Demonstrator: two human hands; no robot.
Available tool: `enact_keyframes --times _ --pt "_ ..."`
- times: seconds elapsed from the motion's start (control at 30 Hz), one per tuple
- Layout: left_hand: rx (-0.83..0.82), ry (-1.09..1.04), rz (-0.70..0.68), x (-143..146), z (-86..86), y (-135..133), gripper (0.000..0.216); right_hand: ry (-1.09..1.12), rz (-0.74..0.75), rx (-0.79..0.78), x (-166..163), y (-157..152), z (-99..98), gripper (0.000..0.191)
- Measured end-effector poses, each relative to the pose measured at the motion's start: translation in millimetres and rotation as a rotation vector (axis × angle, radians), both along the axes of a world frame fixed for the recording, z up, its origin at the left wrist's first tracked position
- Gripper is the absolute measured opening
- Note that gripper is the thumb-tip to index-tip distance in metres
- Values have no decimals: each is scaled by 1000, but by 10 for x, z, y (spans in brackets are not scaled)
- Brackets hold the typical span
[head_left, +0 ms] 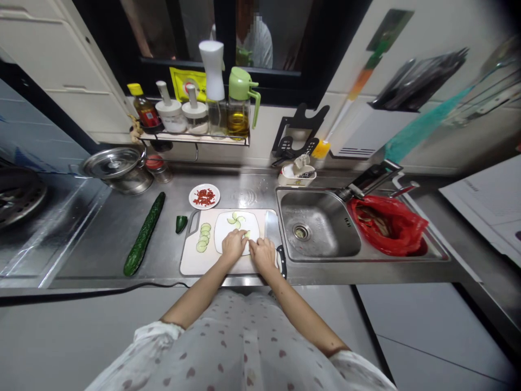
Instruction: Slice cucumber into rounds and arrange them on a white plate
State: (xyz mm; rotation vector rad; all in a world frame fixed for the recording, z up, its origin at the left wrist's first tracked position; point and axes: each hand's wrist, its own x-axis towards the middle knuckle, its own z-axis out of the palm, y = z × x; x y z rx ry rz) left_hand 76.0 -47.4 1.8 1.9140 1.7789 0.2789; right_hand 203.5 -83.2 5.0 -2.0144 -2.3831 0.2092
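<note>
My left hand point(233, 245) and my right hand point(262, 253) meet over a white square plate point(222, 231), their fingertips pinched on a thin cucumber slice point(247, 234). Several curved cucumber slices point(236, 219) lie fanned on the far part of the plate. The plate rests on a pale cutting board point(191, 260). To its left, a row of overlapping cucumber slices point(203, 237) lies on the board. A knife point(273, 228) with a black handle lies along the board's right edge, beside my right hand.
Left of the board are a cucumber end point(181, 223) and a long cucumber point(145, 233). Behind it stands a small plate with chopped red bits point(204, 196). A sink point(321, 222) and a red plastic bag point(388, 225) are at right; a lidded pot point(118, 168) stands back left.
</note>
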Motion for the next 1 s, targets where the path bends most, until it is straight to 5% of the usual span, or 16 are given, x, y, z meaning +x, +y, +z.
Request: enact_keyframes --times 1.0 --pt "36 23 8 76 -73 266 33 18 -103 2 -31 201 -45 32"
